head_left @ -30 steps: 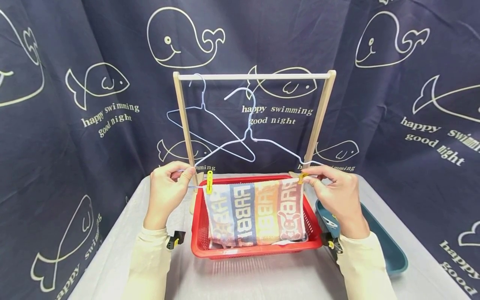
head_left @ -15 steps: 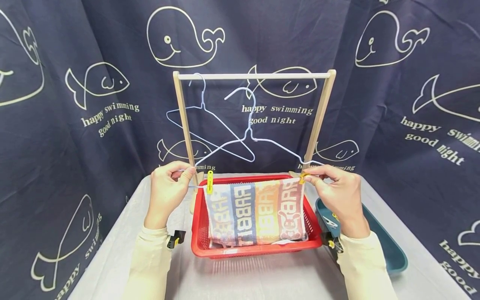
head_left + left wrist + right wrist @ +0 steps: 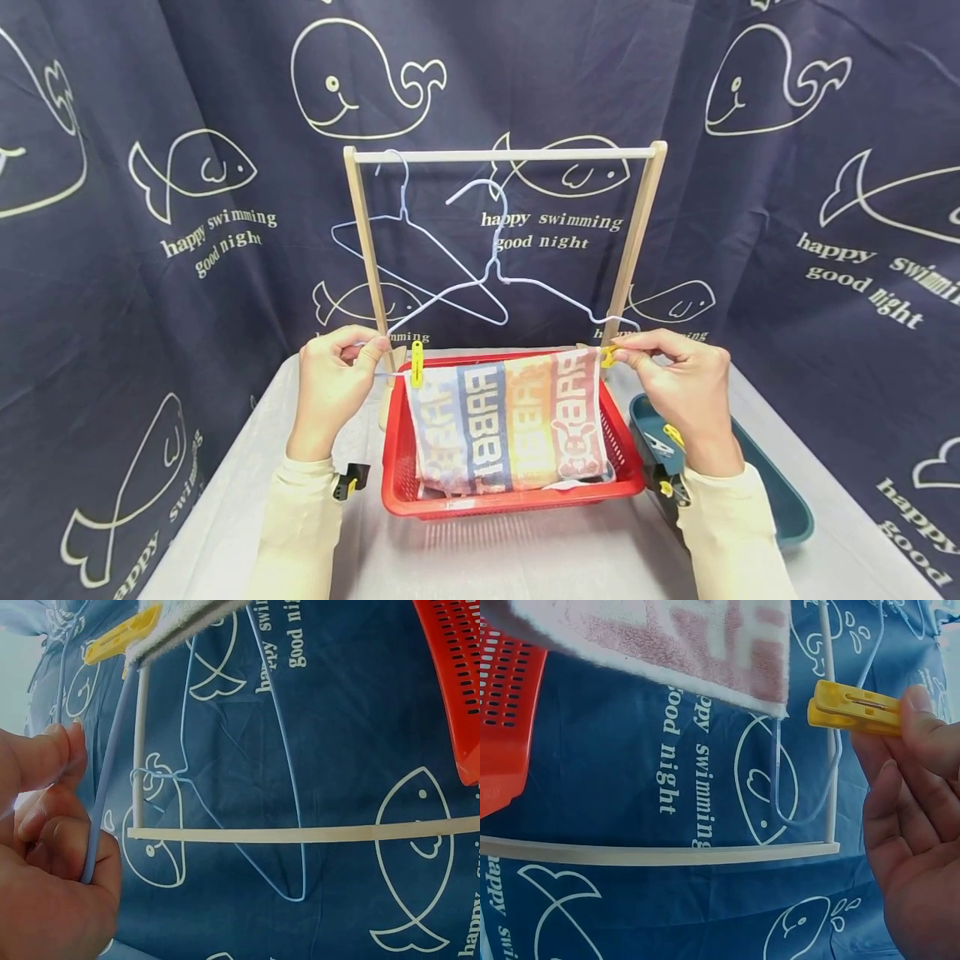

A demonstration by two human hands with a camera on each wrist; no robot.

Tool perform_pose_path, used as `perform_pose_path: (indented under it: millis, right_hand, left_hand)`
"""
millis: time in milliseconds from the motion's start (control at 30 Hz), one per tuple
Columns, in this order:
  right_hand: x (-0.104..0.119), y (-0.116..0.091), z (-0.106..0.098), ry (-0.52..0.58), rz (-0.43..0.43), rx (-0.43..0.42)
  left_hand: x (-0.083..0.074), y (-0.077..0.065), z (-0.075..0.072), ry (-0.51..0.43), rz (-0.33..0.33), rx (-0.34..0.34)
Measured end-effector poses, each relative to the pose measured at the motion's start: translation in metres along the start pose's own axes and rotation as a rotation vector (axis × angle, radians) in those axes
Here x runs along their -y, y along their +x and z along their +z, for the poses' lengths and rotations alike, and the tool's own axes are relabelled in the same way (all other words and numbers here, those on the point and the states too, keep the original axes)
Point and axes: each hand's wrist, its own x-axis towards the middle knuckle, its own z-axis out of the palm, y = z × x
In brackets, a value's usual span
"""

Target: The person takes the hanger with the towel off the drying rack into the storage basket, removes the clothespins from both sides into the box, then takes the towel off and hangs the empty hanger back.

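Note:
My left hand grips the left end of a pale blue wire hanger. A striped towel with mirrored lettering hangs from the hanger's lower bar, and a yellow clothespin clips its left top corner. My right hand pinches a second yellow clothespin between thumb and fingers. In the right wrist view this clothespin is apart from the towel's corner, beside the hanger's rounded end.
A red basket stands under the towel. Behind it, a wooden rack carries another wire hanger. A teal tray with a yellow clothespin in it lies by the right forearm. Dark printed curtain surrounds the table.
My right hand has moved slightly right and down with the clothespin, away from the towel's right corner. The left hand keeps its hold on the hanger. The head view has shifted slightly.

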Motion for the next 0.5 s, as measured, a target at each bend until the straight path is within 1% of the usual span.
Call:
perform_pose_path:
  millis: [167,333,500]
  right_hand:
    - [0.006,0.001,-0.006,-0.012,0.004,0.001]
    - [0.012,0.001,-0.018,-0.064,0.003,0.009]
    - [0.015,0.002,-0.025,-0.078,-0.003,0.038]
  left_hand:
    - [0.001,0.0,0.0,0.004,0.0,-0.002]
    - [0.0,0.001,0.0,-0.001,0.003,-0.002]
    - [0.001,0.0,0.0,-0.006,0.001,-0.006]
